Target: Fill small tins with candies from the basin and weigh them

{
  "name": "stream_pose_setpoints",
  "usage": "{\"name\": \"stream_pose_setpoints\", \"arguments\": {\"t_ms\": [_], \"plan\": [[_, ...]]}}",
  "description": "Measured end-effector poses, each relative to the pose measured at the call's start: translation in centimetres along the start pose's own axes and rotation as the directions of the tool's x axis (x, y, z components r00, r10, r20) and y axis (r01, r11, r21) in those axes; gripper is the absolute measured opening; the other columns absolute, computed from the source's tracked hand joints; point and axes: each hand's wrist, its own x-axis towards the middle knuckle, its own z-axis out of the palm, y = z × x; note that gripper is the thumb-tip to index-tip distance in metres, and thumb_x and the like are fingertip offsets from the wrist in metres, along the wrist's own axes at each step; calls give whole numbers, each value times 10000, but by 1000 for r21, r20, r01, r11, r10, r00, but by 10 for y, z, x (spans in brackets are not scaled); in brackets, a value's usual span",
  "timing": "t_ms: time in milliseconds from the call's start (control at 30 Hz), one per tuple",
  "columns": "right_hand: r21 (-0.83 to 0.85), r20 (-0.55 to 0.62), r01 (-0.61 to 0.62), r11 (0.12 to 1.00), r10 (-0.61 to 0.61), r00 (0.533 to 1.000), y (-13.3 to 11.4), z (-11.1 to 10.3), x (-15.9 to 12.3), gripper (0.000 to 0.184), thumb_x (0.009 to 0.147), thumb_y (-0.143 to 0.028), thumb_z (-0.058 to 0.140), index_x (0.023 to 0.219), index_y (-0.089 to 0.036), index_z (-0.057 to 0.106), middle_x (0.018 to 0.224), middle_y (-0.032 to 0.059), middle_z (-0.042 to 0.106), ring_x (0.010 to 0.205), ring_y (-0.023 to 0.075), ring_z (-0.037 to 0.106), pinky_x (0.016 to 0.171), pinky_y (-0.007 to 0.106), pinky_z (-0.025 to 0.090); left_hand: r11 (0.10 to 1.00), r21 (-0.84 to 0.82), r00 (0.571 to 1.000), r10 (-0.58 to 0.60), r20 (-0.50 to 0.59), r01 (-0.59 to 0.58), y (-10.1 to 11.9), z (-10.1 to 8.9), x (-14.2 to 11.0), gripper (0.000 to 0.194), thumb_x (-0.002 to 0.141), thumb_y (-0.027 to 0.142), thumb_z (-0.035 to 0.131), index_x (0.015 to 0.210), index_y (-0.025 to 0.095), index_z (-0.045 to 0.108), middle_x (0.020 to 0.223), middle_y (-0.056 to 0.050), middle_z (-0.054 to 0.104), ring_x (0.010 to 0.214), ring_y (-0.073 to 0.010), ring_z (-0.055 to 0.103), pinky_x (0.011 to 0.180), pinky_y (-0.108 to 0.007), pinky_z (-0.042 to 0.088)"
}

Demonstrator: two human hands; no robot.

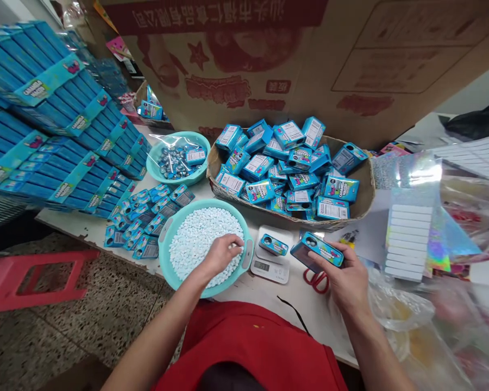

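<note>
My left hand (223,255) is over a mint-green basin (165,265) full of small white candies (195,236). Its fingers are curled together at the right side of the heap, and whatever they pinch is hidden. Between thumb and fingers, my right hand (350,279) grips a blue candy box (321,248), tilted, with a round dark opening on the printed face. Between the hands, a small white digital scale (276,272) carries another blue box (274,244); its display is too small to read. Red-handled scissors (318,281) lie under the held box.
A cut-down carton (364,203) heaped with blue boxes sits behind the scale. Several boxes (140,220) stand left of the basin. A second basin (152,157) holds shiny pieces. Stacked display packs (61,136) rise at left; plastic bags (415,315) lie at right.
</note>
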Motion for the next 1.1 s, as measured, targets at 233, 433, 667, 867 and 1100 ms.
{"name": "stream_pose_setpoints", "arguments": {"t_ms": [233,433,667,867,1100], "plan": [[27,-31,-43,999,44,999,7,-11,1,469,520,-444,806,879,-192,641,774,29,667,663,189,620,588,322,534,892,356,955,216,201,-277,42,53,42,224,754,81,453,828,177,641,849,-52,577,790,-177,541,727,-288,420],[41,-26,-85,996,86,996,14,-19,8,489,517,-439,813,904,-198,638,775,26,671,668,185,619,584,306,528,833,436,935,254,248,-342,52,55,48,277,734,49,405,856,179,617,859,-53,543,805,-183,521,705,-282,402],[62,-58,-77,995,80,995,15,-17,14,489,508,-426,818,901,-195,641,777,24,665,691,189,619,641,335,527,899,353,965,255,62,-260,41,26,42,221,798,117,419,883,205,603,886,-22,592,824,-161,549,733,-268,406],[71,-47,-96,993,99,994,16,-15,16,500,506,-419,822,917,-196,644,798,24,670,702,190,620,662,341,516,953,297,998,65,-19,-56,19,-3,26,135,809,232,469,824,206,601,825,0,632,757,-157,575,701,-267,405],[68,-36,-87,994,90,995,19,-12,14,504,512,-413,823,929,-199,638,797,18,670,704,185,617,660,330,503,953,297,998,58,5,-56,19,-1,21,157,815,254,458,840,199,604,821,-7,635,765,-163,570,701,-268,398]]}}
